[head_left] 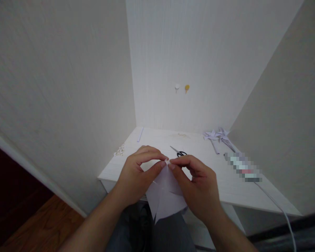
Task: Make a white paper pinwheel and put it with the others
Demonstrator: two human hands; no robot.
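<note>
My left hand (138, 173) and my right hand (196, 185) meet above the near edge of a white table (233, 185). Both pinch the top tip of a folded white paper (164, 196), thumb and forefinger closed on it. The paper hangs down between my wrists with pointed flaps at its lower edge. Black-handled scissors (179, 152) lie on the table just beyond my fingertips.
Finished white paper pinwheels (217, 136) lie at the table's back right. A paper strip (140, 134) lies at the back left, small white bits (119, 151) at the left edge. A white cable (278, 206) runs off the right side. Two pins (182, 87) stick in the wall.
</note>
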